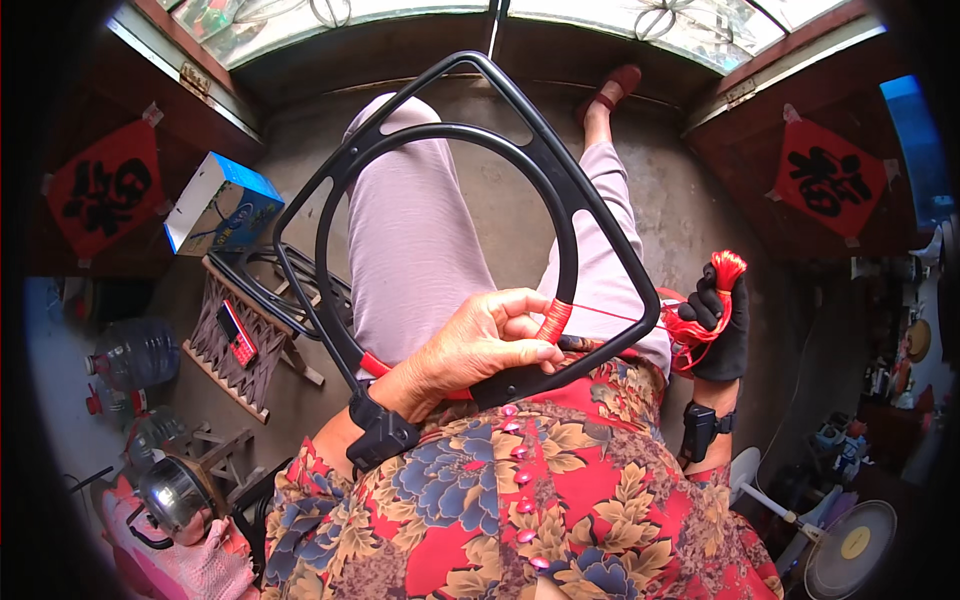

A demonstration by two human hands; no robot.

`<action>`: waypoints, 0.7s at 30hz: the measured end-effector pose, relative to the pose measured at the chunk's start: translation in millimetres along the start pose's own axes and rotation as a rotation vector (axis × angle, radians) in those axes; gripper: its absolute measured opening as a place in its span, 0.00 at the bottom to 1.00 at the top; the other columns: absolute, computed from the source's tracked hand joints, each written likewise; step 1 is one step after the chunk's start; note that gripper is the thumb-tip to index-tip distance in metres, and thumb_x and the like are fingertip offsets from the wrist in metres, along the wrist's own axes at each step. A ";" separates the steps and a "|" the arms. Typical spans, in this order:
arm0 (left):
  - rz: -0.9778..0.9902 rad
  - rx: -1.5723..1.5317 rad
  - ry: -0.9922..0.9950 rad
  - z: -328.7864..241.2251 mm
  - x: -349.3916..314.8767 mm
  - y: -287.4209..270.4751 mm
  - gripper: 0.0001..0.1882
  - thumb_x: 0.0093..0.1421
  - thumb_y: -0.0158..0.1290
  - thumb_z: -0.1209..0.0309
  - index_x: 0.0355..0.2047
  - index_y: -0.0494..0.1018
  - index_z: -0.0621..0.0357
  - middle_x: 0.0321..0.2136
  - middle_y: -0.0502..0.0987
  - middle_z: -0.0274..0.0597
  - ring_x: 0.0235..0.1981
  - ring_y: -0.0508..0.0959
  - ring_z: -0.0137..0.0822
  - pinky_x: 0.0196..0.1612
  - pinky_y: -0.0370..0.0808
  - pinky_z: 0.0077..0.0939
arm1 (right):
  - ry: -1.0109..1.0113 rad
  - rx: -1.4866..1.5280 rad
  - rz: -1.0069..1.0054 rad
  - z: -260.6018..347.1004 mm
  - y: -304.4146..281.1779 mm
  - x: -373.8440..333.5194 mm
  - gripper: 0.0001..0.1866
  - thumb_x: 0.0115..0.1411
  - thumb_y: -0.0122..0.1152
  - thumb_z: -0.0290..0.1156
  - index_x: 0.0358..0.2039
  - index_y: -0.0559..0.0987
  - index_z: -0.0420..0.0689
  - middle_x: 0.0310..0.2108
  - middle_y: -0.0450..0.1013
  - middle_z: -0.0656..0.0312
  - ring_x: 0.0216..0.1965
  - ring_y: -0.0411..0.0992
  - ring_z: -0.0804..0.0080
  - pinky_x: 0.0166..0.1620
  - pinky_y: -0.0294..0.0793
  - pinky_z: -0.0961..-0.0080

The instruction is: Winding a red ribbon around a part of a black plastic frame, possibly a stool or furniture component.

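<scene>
A large black frame [618, 235] with rounded corners and a round inner ring lies across my lap. Red cord is wound in a tight band [556, 318] around the ring's right side. My left hand [490, 335] is bare and pinches the ring at this band, thumb below and fingers above. Off to the right, my right hand [722, 335], in a black glove, is closed around a looped bundle of red cord [728, 266]. A single strand [615, 312] runs taut between the band and the bundle. More red wrapping [374, 366] shows at the frame's lower left.
To the left stands a folding stool [235, 365] with a red phone [240, 345] on it, beside more black frames [290, 290] and a blue box [228, 205]. Plastic jugs [140, 355] and a metal kettle [180, 495] sit further left. A fan [850, 545] stands at lower right.
</scene>
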State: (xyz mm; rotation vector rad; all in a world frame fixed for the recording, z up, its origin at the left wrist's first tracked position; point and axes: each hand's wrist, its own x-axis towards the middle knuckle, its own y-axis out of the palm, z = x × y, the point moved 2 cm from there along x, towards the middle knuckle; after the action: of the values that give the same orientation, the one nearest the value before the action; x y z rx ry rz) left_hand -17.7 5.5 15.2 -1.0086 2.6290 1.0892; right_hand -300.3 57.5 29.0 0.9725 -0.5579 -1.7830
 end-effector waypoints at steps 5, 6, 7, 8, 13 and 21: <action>-0.046 -0.197 0.021 -4.0 5.8 8.4 0.17 0.60 0.54 0.72 0.47 0.66 0.66 0.31 0.79 0.50 0.31 0.80 0.35 0.39 0.78 0.26 | 0.029 -0.050 0.043 4.2 1.6 -3.5 0.20 0.67 0.42 0.43 0.40 0.72 0.38 0.17 0.56 0.72 0.17 0.56 0.83 0.28 0.59 0.82; -0.049 -0.176 0.027 -0.7 7.6 4.9 0.17 0.60 0.54 0.72 0.47 0.66 0.66 0.31 0.79 0.50 0.31 0.80 0.35 0.39 0.78 0.26 | 0.049 -0.070 0.004 0.4 6.0 -3.7 0.20 0.68 0.40 0.43 0.41 0.72 0.37 0.16 0.56 0.73 0.16 0.55 0.84 0.27 0.58 0.82; -0.033 -0.280 0.019 4.4 10.5 -0.3 0.15 0.61 0.52 0.70 0.46 0.66 0.65 0.31 0.78 0.53 0.30 0.80 0.36 0.37 0.78 0.28 | 0.041 -0.095 -0.067 -3.9 6.5 -4.1 0.21 0.67 0.42 0.44 0.41 0.73 0.37 0.16 0.55 0.73 0.16 0.54 0.84 0.26 0.58 0.83; -0.009 -0.387 0.006 4.3 12.1 -0.1 0.14 0.63 0.50 0.69 0.45 0.66 0.64 0.31 0.78 0.55 0.28 0.81 0.38 0.35 0.79 0.29 | 0.028 -0.083 -0.060 -3.1 5.4 -5.9 0.21 0.67 0.42 0.44 0.41 0.73 0.37 0.16 0.55 0.73 0.16 0.54 0.84 0.26 0.58 0.83; -0.131 -0.208 0.012 -1.4 15.6 7.5 0.08 0.64 0.48 0.68 0.37 0.65 0.59 0.27 0.78 0.54 0.23 0.79 0.38 0.28 0.78 0.27 | 0.052 -0.117 0.017 -0.5 3.1 -8.9 0.21 0.66 0.45 0.45 0.42 0.72 0.37 0.16 0.55 0.72 0.17 0.56 0.83 0.25 0.59 0.82; -0.241 -0.198 -0.142 -10.7 13.7 7.0 0.05 0.61 0.49 0.72 0.35 0.67 0.59 0.25 0.78 0.53 0.21 0.79 0.39 0.27 0.79 0.29 | 0.087 -0.289 0.045 5.3 -3.7 11.3 0.23 0.65 0.48 0.43 0.52 0.68 0.38 0.36 0.73 0.59 0.36 0.74 0.69 0.45 0.74 0.71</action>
State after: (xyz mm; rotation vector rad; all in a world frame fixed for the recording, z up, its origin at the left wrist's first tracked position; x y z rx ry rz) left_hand -31.2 -5.4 22.5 -1.1996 2.2545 1.3257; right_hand -308.7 48.4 25.2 0.8250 -0.2553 -1.7149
